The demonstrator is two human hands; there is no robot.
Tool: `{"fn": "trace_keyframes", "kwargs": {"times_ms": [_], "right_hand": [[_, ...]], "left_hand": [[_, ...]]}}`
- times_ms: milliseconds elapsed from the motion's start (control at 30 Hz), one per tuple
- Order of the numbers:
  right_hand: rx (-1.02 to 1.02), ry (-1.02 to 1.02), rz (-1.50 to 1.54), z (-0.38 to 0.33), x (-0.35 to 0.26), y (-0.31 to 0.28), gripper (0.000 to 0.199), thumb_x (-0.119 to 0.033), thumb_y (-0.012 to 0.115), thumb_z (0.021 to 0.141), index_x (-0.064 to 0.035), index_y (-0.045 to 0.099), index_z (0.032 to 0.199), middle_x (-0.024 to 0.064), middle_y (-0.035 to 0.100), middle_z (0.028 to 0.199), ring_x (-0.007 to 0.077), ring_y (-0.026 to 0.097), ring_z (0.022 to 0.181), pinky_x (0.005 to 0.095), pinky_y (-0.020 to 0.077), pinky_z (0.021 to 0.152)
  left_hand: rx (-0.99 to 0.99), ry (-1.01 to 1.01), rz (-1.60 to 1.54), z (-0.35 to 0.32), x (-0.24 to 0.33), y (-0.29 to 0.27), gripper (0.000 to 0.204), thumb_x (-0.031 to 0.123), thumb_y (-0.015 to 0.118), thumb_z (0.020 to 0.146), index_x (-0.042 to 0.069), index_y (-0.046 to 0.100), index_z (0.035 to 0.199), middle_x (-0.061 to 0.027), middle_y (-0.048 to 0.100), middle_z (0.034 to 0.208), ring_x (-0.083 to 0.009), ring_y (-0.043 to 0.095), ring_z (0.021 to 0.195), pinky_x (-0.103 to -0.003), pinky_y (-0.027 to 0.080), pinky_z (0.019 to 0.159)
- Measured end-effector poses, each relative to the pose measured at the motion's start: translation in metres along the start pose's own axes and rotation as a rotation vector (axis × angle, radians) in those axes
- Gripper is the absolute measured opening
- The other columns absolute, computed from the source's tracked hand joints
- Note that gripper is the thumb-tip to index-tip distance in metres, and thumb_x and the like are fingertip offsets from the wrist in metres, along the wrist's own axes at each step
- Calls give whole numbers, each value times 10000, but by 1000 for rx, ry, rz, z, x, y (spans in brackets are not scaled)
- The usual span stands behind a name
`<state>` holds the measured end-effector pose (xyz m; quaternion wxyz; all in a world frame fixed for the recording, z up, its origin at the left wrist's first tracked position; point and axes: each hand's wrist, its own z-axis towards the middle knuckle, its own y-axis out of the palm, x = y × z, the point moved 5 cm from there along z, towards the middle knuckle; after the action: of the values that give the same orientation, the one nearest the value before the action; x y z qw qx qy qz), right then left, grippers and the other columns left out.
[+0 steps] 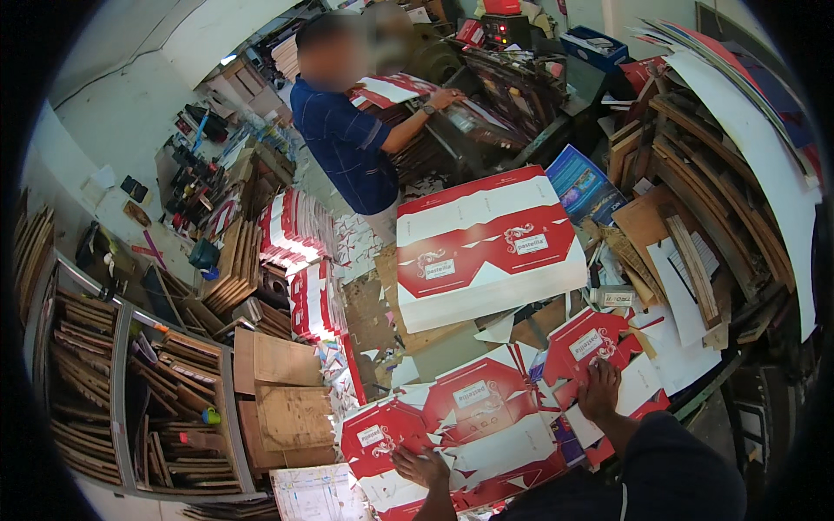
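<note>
My left hand [422, 469] lies with fingers apart on the left part of a red and white printed carton sheet [473, 395]. A little to its right, my right hand [600, 392] rests on a separate red and white die-cut carton piece [587, 341], fingers stretched over its surface. Neither hand visibly grips anything. Small white offcuts lie over the carton sheet and around its edges. Just beyond stands a thick, neat stack of matching printed sheets [486, 300], red and white on top.
Another person [343, 143] in a dark blue shirt works at a machine [495, 104] across the table. Wooden die boards [725, 200] lean at the right; more fill a shelf rack [124, 391] at the left. Piles of red and white cartons [295, 227] stand beyond the table.
</note>
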<state>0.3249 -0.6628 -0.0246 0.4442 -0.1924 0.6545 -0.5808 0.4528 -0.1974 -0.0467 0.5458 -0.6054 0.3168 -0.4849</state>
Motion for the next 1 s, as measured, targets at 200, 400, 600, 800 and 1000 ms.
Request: {"fn": "trace_keyframes", "kwargs": {"times_ms": [200,400,600,800,1000], "right_hand": [[26,-16,-21,-1,1,1,524,-343,562,934,-10,514,1336,244,418,1470,416,325,1417,593,138,1212],[93,-49,-43,-2,-1,-3,529,-369,560,941,-18,540,1336,216,468,1423,398,373,1392,593,180,1197],[89,-30,8,-1,-2,-6,501,-357,570,939,-15,551,1305,233,473,1436,411,381,1387,595,190,1194],[46,-7,-37,-1,-1,-3,528,-383,540,959,-17,548,1340,231,464,1459,397,363,1411,592,162,1211],[-11,29,-13,0,0,-1,550,-400,517,972,-38,527,1386,212,438,1498,379,335,1440,568,114,1232]], "left_hand": [[8,-5,-3,1,4,-4,743,453,469,988,27,307,1574,-234,256,1646,-393,192,1538,-543,161,1242],[55,23,8,2,-3,5,722,427,495,977,28,338,1558,-236,280,1635,-399,213,1529,-543,177,1237],[66,25,0,1,-6,9,729,422,535,958,28,356,1545,-237,298,1626,-402,246,1515,-543,201,1232],[84,15,10,0,-4,4,721,402,539,954,32,359,1546,-246,308,1616,-404,272,1501,-541,215,1225],[109,33,-7,0,-5,6,709,413,530,965,33,371,1542,-251,316,1610,-406,280,1497,-543,219,1221]]}}
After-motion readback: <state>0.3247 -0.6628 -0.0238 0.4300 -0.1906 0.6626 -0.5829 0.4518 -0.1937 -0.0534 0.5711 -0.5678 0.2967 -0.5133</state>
